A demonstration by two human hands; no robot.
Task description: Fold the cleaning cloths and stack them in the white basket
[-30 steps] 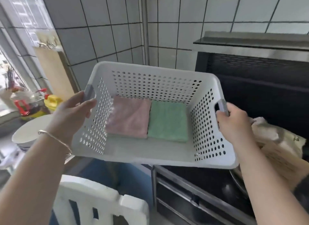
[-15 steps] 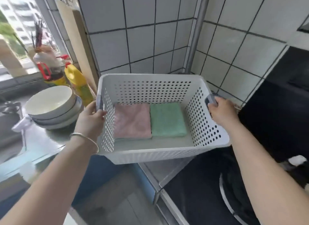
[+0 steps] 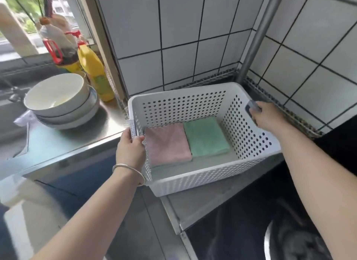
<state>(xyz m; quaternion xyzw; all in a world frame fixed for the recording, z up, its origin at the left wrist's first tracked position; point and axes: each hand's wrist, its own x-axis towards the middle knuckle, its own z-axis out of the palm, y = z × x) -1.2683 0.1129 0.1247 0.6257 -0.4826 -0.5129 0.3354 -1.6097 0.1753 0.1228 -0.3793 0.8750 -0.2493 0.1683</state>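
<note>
Well left of the basket [image 3: 185, 174], bowls [image 3: 59, 103] sit stacked on the steel counter [image 3: 63, 141], a yellow bottle [image 3: 96, 74] just behind them. The left hand [image 3: 131, 149] curls its fingers round the basket's left rim, thumb outside. Inside, a folded pink cloth [image 3: 167, 143] lies flat beside a folded green cloth [image 3: 205, 137], edges touching, side by side, not stacked. The right hand [image 3: 267, 116] grips the basket's right handle, fingers wrapped over it. The basket hangs at the tiled corner, its front overhanging the counter edge; whether its far end rests there I cannot tell. Folding looks done; this seems to be putting away, and next calls for settling the basket squarely down and letting go.
</note>
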